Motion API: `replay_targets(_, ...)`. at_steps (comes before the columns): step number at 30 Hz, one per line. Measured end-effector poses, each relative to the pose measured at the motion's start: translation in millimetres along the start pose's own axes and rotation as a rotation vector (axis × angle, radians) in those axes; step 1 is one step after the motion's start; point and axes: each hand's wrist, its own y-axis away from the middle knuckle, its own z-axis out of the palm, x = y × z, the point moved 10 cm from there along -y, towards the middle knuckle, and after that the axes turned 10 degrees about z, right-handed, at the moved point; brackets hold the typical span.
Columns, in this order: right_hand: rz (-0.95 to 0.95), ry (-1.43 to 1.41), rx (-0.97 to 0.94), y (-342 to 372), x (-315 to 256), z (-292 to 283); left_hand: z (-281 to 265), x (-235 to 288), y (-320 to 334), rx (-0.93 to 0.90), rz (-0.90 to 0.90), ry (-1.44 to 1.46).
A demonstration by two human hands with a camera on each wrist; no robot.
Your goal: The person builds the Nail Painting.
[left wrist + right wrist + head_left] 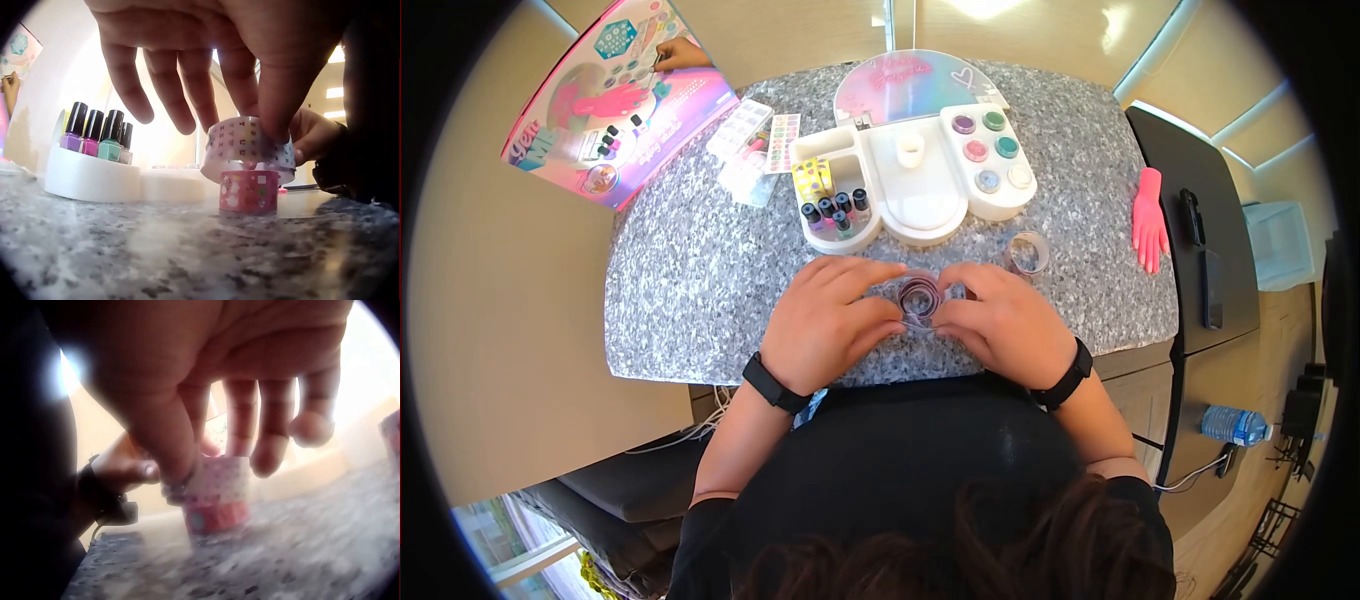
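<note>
Grips a printed clear tape roll (228,145) with both hands, pinched by thumb and fingertips of the left hand (825,318) on one side and of the right hand (1012,322) on the other, near the front edge of the speckled desk (690,290). Directly beneath, touching the desk, a pink patterned tape roll (248,191); from above, shows as concentric rings, impossible to tell how deeply nested. Just beyond the right hand, another clear roll (1027,253). Farther back, a white organizer (925,232) with three sections: in the left one, several black-capped nail polish bottles (841,222), purple, pink and mint in the left wrist view, beside a yellow dotted roll (812,178); in the middle, a small white ring-shaped piece (910,150); in the right, six round pots (975,150) with purple, green, pink, teal, silvery and whitish contents. Off to the far right, a translucent bin (1280,245), contents too unclear to name. At upper left, a colorful box (615,110) with lettering only partly readable. In the right wrist view, blurred around both rolls, with print on the upper one hard to make out and polish bottles out of frame.
</note>
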Motion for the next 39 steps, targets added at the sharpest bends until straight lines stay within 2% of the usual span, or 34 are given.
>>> replay_targets(5,0.022,0.029,0.002,0.9,0.8,0.7,14.8,-6.1,5.8,-0.073,-0.025,-0.002)
replay_targets(11,0.006,0.017,-0.001,0.3,2.0,3.1,15.9,-9.6,5.8,-0.078,-0.112,0.058)
replay_targets(15,-0.011,0.01,-0.002,0.6,0.3,2.3,16.4,-8.7,5.9,-0.071,-0.101,0.054)
replay_targets(17,-0.011,0.008,-0.006,0.9,0.6,3.0,19.9,-1.6,6.6,-0.113,0.003,0.007)
replay_targets(20,-0.006,0.016,-0.011,1.9,1.0,3.8,17.3,0.9,5.8,-0.087,0.025,0.036)
replay_targets(24,0.017,0.017,-0.013,1.8,0.3,2.2,16.4,0.3,6.4,-0.083,0.016,0.042)
replay_targets(26,0.024,-0.014,0.004,1.4,1.4,1.2,12.2,-3.4,4.5,-0.063,-0.057,0.057)
replay_targets(31,0.067,-0.024,0.046,1.7,9.0,-13.4,2.9,6.9,-2.8,-0.029,-0.012,0.055)
replay_targets(33,0.161,0.144,0.261,6.1,23.0,-36.6,4.1,6.3,-1.2,-0.034,0.007,0.037)
replay_targets(34,0.162,0.144,0.26,8.6,24.9,-37.7,4.2,4.6,-0.1,-0.032,0.01,0.021)
replay_targets(36,0.503,0.21,0.346,22.2,59.8,-49.9,5.6,2.0,2.0,-0.032,0.015,0.008)
replay_targets(39,0.485,0.27,0.336,27.6,70.6,-52.0,10.4,-1.4,6.5,-0.023,0.013,-0.005)
